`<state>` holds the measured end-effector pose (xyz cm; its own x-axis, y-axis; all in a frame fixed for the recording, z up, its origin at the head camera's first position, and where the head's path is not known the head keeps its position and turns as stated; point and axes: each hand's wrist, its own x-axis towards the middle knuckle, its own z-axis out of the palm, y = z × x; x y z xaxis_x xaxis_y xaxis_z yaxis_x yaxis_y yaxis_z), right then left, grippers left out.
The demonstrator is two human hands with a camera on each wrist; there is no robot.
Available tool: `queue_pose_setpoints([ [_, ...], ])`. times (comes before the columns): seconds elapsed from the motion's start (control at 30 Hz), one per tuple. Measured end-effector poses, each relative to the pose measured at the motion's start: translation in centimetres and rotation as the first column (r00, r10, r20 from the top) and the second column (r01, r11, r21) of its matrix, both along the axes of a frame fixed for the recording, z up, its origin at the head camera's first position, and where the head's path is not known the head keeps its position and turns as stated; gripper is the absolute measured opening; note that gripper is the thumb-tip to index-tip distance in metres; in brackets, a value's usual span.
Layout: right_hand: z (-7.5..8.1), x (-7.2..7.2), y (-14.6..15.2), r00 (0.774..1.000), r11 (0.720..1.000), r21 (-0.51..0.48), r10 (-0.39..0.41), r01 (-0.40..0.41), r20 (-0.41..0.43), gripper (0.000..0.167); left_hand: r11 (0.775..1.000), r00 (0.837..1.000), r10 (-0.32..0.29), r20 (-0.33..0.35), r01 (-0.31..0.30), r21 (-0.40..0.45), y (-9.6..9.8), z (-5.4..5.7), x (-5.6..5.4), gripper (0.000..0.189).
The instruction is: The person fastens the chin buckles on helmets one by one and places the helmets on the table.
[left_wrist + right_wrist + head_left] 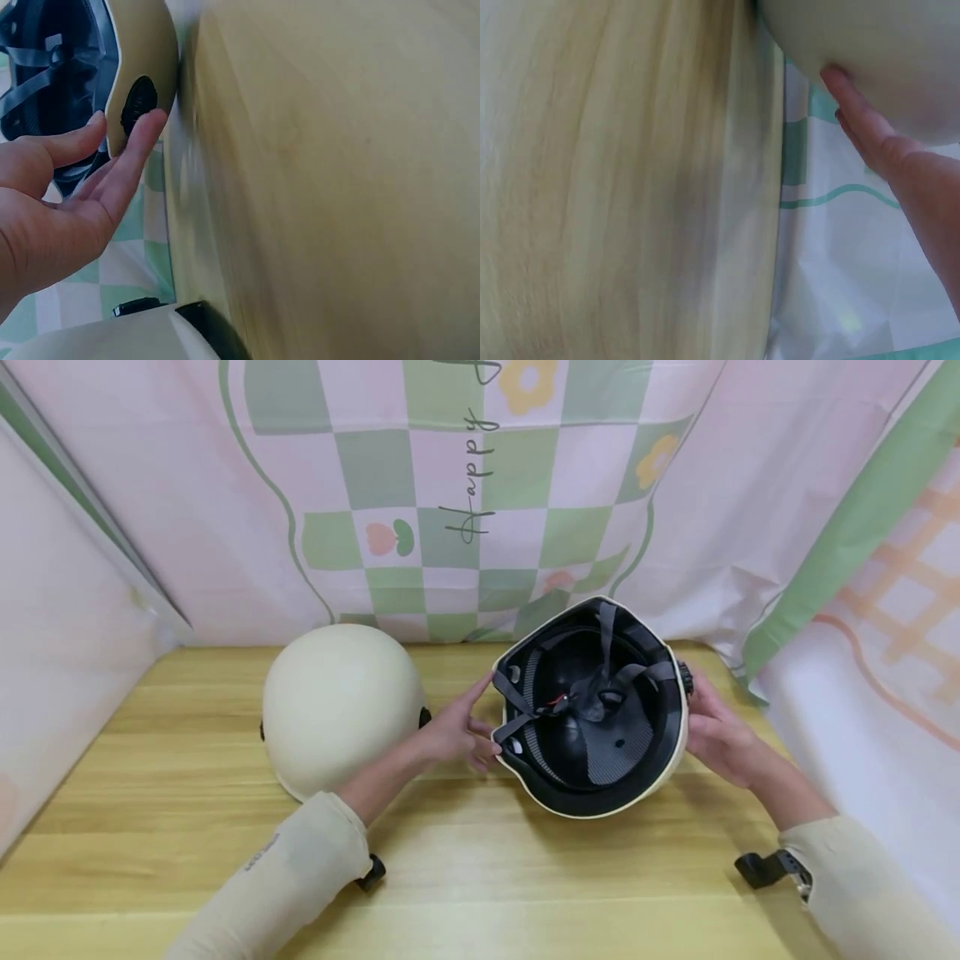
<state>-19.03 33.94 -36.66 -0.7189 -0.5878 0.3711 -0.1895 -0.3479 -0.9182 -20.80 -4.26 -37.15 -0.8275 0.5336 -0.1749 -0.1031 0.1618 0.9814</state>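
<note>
A cream helmet [678, 735] is tilted so its black padded inside and grey straps [513, 693] face the head camera. My left hand [457, 731] holds its left edge. In the left wrist view, the thumb lies at the rim and the fingers reach the outer shell beside a black round fitting [139, 103]. On the opposite side, my right hand [723, 735] holds the shell near a black knob [685, 678]. Its fingers [859, 112] lie against the smooth outside in the right wrist view; the far fingertips are hidden in the head view.
A second cream helmet [341, 710] sits dome-up on the wooden table [480, 877], left of the held one and close beside my left forearm. A patterned curtain [450, 468] hangs behind the table's far edge. White fabric [847, 727] borders the right side.
</note>
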Motion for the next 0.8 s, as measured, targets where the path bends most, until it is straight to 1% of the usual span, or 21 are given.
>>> queue_pose_setpoints([
  [0.1, 0.5, 0.3, -0.2, 0.999, 0.999, 0.016, -0.043, 0.043, -0.033, 0.068, 1.0, 1.0, 0.01, -0.019, -0.01, -0.025, 0.5, -0.3, -0.1, 0.115],
  [0.2, 1.0, 0.6, -0.6, 0.992, 0.997, -0.007, -0.077, 0.077, -0.1, 0.072, 0.999, 1.0, 0.01, -0.018, -0.011, -0.031, 0.8, -0.4, -0.2, 0.115],
  [0.33, 1.7, 0.8, -1.4, 0.963, 0.99, -0.07, -0.137, 0.124, -0.233, 0.073, 1.0, 1.0, 0.007, -0.017, -0.008, -0.03, 1.1, -0.3, -0.2, 0.114],
  [0.43, 2.5, 0.9, -2.1, 0.941, 0.984, -0.082, -0.175, 0.158, -0.288, 0.074, 0.999, 1.0, 0.003, -0.031, -0.004, -0.033, 1.2, -0.5, -0.2, 0.114],
  [0.5, 3.0, 1.1, -2.4, 0.937, 0.983, -0.071, -0.183, 0.169, -0.296, 0.075, 0.999, 0.999, -0.001, -0.04, -0.001, -0.044, 1.3, -0.6, -0.2, 0.114],
  [0.67, 3.9, 1.2, -3.0, 0.934, 0.98, -0.048, -0.201, 0.195, -0.296, 0.073, 0.997, 0.999, -0.003, -0.034, 0.0, -0.076, 1.6, -0.9, -0.3, 0.114],
  [0.73, 4.1, 1.1, -3.3, 0.93, 0.978, -0.054, -0.21, 0.203, -0.302, 0.071, 0.997, 1.0, -0.003, -0.018, 0.002, -0.073, 1.7, -1.1, -0.4, 0.114],
  [0.8, 4.3, 1.0, -3.5, 0.922, 0.973, -0.052, -0.229, 0.224, -0.312, 0.068, 0.998, 1.0, 0.002, 0.014, -0.001, -0.062, 1.8, -1.2, -0.5, 0.114],
])
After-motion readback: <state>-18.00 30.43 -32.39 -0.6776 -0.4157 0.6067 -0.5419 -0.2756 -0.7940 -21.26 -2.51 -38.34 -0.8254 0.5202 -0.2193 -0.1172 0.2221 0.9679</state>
